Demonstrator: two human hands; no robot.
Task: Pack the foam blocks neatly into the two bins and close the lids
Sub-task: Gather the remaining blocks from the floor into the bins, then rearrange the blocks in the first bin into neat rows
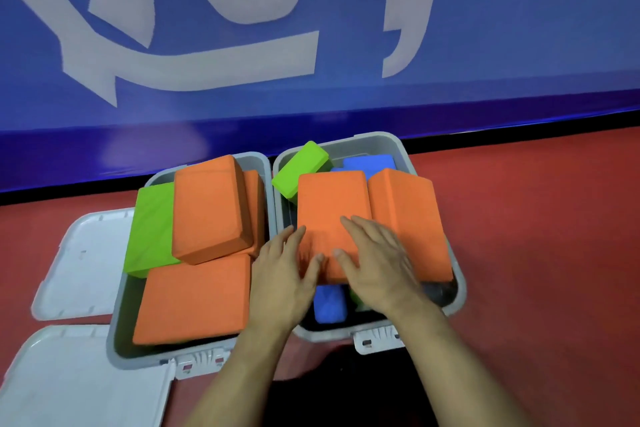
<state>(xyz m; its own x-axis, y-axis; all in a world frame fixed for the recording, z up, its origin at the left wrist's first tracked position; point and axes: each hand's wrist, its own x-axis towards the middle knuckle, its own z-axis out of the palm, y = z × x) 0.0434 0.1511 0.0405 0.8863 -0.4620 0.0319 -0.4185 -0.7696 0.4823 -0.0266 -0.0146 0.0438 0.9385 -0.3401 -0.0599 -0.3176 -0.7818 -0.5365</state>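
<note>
In the right grey plastic bin (pixel 408 163) a flat orange foam block (pixel 329 204) lies on top, touching a second orange foam block (pixel 408 215) to its right. Both hands rest flat on its near end with fingers straight: left hand (pixel 282 282), right hand (pixel 375 265). A green foam block (pixel 300 166) leans tilted at the far left corner; blue foam blocks (pixel 370 163) lie beneath. The left grey bin (pixel 114 329) holds orange blocks (pixel 207 208) and a green one (pixel 149 229). Two white lids (pixel 86 260) lie open on the red floor (pixel 536 236), left.

Two bare forearms, left hand (pixel 284 274), right hand (pixel 377 263), no sleeves, rings or watch showing
</note>
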